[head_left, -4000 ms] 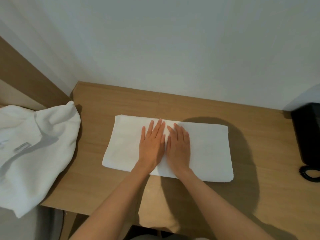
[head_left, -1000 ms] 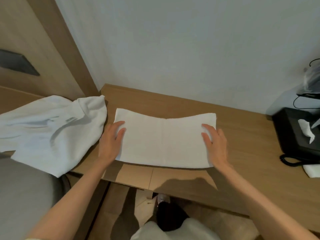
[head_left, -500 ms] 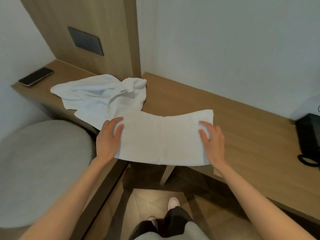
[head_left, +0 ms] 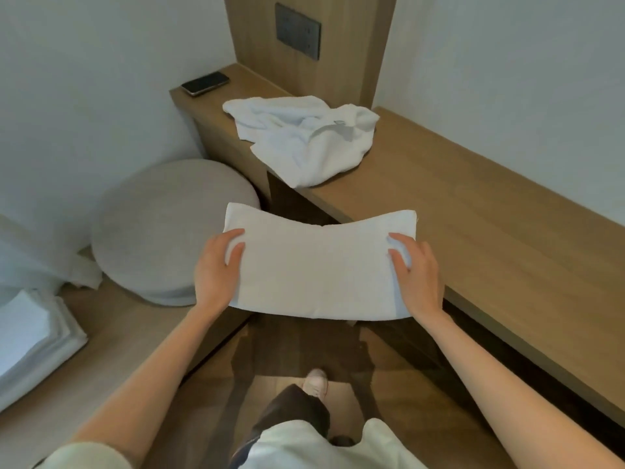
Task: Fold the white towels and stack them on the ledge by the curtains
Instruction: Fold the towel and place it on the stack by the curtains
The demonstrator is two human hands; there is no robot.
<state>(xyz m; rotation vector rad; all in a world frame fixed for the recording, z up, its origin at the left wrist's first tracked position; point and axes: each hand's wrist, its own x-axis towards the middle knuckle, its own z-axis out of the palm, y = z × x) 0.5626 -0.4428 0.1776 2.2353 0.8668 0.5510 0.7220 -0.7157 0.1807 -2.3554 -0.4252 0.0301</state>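
Gripping folded towel (head_left: 319,269) by both ends, left hand (head_left: 216,265) and right hand (head_left: 417,270) pinching edges, held off tabletop (head_left: 490,214); crumpled towel (head_left: 304,140) behind.

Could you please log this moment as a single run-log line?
phase: carrying | folded towel held off desk, left hand, right hand | unfolded towel on desk | folded stack lower left

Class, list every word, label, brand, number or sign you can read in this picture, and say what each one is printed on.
None can be read.
Tag on the crumpled towel: a small grey tag shows, too small and blurred to read.
Phone: screen dark, no text visible.
Wall panel: dark and plain, no marking legible.
Folded towel held by the left hand and right hand: blank.
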